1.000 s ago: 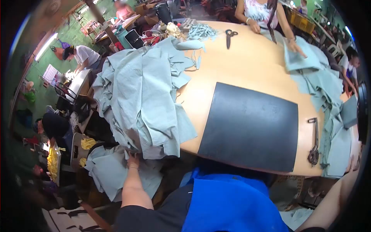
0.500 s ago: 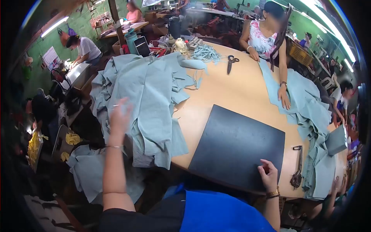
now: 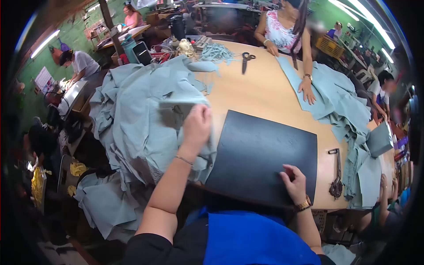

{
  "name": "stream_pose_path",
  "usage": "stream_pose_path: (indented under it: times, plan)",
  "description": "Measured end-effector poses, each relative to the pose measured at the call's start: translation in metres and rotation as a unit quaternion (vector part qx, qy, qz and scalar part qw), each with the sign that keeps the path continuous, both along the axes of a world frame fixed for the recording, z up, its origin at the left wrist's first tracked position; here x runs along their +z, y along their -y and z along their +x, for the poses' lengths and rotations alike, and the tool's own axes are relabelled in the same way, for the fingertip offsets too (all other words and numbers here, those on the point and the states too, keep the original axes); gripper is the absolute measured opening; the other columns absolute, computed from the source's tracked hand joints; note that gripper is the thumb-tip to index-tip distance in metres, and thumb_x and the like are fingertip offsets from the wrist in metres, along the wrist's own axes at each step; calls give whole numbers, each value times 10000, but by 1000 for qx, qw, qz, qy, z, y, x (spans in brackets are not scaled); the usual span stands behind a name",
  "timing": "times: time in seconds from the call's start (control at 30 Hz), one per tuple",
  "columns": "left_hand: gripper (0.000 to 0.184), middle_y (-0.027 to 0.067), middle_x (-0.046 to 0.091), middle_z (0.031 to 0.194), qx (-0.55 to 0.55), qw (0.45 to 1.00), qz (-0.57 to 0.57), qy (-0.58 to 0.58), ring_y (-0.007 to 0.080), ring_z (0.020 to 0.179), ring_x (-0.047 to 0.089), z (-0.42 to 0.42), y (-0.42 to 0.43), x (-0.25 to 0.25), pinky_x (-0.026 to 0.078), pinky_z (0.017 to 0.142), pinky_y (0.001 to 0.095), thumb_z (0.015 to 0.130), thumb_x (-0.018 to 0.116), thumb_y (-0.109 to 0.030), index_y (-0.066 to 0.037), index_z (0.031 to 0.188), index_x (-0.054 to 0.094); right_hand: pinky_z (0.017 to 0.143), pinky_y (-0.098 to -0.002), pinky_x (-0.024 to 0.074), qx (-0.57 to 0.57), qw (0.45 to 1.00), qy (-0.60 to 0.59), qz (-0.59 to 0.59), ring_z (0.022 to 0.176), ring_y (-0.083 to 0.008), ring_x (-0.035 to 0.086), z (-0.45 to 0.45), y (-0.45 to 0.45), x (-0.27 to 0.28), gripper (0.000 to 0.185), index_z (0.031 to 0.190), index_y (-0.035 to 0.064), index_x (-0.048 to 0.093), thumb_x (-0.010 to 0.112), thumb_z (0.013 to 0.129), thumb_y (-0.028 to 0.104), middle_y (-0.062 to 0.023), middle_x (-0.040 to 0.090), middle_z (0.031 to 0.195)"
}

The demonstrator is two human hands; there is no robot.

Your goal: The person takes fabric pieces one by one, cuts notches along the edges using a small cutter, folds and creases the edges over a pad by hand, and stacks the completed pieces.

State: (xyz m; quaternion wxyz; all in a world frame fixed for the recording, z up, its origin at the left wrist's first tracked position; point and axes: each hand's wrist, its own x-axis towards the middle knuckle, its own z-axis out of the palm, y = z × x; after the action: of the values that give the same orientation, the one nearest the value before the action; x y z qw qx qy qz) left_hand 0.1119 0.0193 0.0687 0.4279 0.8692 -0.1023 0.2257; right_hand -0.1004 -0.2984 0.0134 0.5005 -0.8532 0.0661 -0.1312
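Observation:
My left hand (image 3: 197, 126) is closed on the raised edge of a piece of grey-green fabric at the right side of a large fabric pile (image 3: 137, 115). The lifted piece is slightly blurred and folds up under my fingers. My right hand (image 3: 293, 181) hovers at the lower right part of a black mat (image 3: 265, 154), fingers curled but apart, with nothing between them. The mat lies flat at the near edge of the wooden table (image 3: 247, 95).
Black scissors (image 3: 245, 64) lie beyond the mat, thin fabric strips (image 3: 216, 52) to their left. A metal tool (image 3: 335, 176) rests right of the mat. Across the table a co-worker's hand (image 3: 307, 90) presses on more fabric (image 3: 338, 92). More pieces (image 3: 108, 205) hang low at left.
My left hand has gone from below the pile, over it, to its right side and taken hold of a piece. My right hand has come in over the mat.

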Motion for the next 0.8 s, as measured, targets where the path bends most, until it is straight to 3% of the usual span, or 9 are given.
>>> stream_pose_path:
  times: [0.07, 0.13, 0.23, 0.37, 0.47, 0.57, 0.6, 0.7, 0.8]
  plan:
    - [191, 187, 633, 886, -120, 990, -68, -19, 374, 868, 628, -20, 52, -1, 489, 760, 458, 966, 559, -217, -27, 971, 583, 724, -276, 506, 83, 995, 61, 5, 805, -119, 610, 19, -28, 8, 558, 1314, 28, 554, 790, 820, 140, -62, 646, 897]
    - [191, 186, 625, 869, -300, 945, -100, -85, 355, 839, 627, -42, 96, -10, 491, 764, 435, 962, 574, -207, -20, 995, 590, 757, -299, 518, 80, 992, 86, -34, 850, -158, 630, 36, -58, 26, 804, 1453, 50, 385, 819, 789, 184, -102, 648, 935]
    - [255, 184, 615, 1158, -489, 869, -72, -34, 366, 1117, 573, -73, 122, -11, 442, 938, 456, 937, 628, -238, -29, 1081, 602, 773, -332, 530, 8, 999, -10, 43, 861, -213, 641, 54, -49, 14, 868, 1467, 44, 331, 826, 775, 217, -150, 643, 997]
    - [483, 200, 451, 1442, -384, 907, 170, -46, 375, 1381, 378, -89, 94, -22, 277, 1103, 566, 923, 630, -404, -81, 1276, 560, 838, -379, 518, -126, 991, 35, -6, 970, -252, 618, 44, 26, -13, 779, 1428, 45, 383, 797, 794, 225, -183, 609, 1132]
    - [638, 211, 344, 1528, -319, 909, 259, -70, 391, 1449, 269, -97, 91, -58, 190, 1124, 652, 899, 619, -509, -116, 1389, 506, 931, -422, 458, -203, 927, 163, -269, 1116, -304, 567, 30, 55, -11, 670, 1356, 76, 487, 780, 804, 316, -182, 580, 1230]
    - [687, 211, 290, 1565, -327, 887, 321, -51, 401, 1473, 213, -105, 92, -55, 166, 1117, 688, 889, 608, -550, -156, 1436, 479, 963, -440, 431, -152, 920, 77, -353, 1142, -328, 564, 10, 26, 20, 565, 1265, 88, 571, 742, 826, 400, -161, 592, 1238]
    - [679, 210, 297, 1562, -326, 887, 324, -47, 400, 1469, 223, -107, 93, -52, 166, 1114, 691, 887, 608, -553, -171, 1434, 485, 970, -448, 420, -148, 922, 46, -353, 1152, -306, 564, 7, 14, 18, 446, 1141, 103, 642, 710, 842, 427, -116, 607, 1229]
    - [647, 208, 319, 1553, -334, 888, 315, -36, 400, 1460, 248, -108, 92, -56, 170, 1111, 693, 887, 600, -564, -217, 1424, 507, 972, -467, 407, -123, 929, 16, -349, 1149, -282, 561, 5, 14, 2, 309, 1038, 123, 675, 709, 856, 370, -69, 615, 1222]
    - [614, 203, 337, 1546, -355, 877, 322, -28, 401, 1452, 268, -109, 88, -58, 178, 1110, 690, 894, 590, -561, -245, 1416, 523, 795, -394, 479, -159, 950, 37, -267, 914, -265, 634, 13, 34, -5, 176, 930, 85, 669, 697, 882, 252, -77, 667, 964]
